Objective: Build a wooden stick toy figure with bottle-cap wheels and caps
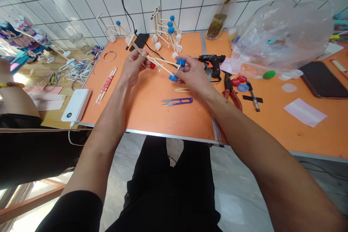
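Observation:
Between my two hands is a small frame of thin wooden sticks [160, 66], held just above the orange table. My left hand [133, 66] pinches its left end, near an upright stick with black tips; a red cap [152, 65] shows beside those fingers. My right hand [193, 74] grips the right end, where a blue bottle cap [181, 63] and a lower blue cap [173, 78] sit on the sticks. Below lie purple thread snips [178, 101] and a few loose sticks [182, 90], partly hidden by my right hand.
Similar stick models [165, 30] stand at the back. A glue gun [213, 63], pliers [231, 92], a pen [253, 96] and a plastic bag [282, 36] lie to the right. Wrapped chopsticks [106, 85] and a white power bank [76, 105] are left, near another person's arm [16, 98].

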`<state>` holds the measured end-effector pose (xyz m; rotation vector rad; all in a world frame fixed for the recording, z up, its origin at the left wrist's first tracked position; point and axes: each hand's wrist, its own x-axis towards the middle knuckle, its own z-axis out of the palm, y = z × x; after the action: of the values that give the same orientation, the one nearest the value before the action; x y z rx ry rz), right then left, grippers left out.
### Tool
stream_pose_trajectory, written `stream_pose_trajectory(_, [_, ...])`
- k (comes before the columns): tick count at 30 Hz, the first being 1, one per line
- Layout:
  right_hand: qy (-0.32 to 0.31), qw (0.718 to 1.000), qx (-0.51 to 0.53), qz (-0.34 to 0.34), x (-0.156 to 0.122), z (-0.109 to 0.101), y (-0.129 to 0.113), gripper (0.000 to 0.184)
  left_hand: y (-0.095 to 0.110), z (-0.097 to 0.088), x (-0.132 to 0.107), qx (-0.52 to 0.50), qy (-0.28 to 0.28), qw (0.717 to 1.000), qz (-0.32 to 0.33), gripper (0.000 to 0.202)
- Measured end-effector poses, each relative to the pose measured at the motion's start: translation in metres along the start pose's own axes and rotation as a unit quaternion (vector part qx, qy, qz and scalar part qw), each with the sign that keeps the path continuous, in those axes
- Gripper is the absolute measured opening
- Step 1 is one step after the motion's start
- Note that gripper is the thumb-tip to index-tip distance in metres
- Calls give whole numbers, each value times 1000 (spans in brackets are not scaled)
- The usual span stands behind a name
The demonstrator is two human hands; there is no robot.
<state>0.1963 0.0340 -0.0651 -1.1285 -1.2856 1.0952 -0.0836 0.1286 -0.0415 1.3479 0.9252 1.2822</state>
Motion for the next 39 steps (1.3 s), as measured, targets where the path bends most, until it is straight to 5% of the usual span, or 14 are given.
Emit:
stream_pose_trajectory(12, [18, 999, 33, 18, -2, -4, -11, 61, 8, 8, -9, -4, -25, 1000, -9, 45])
stream_pose_trajectory(39, [23, 998, 47, 30, -2, 3, -4, 63, -3, 26, -8, -16, 26, 999, 33, 51])
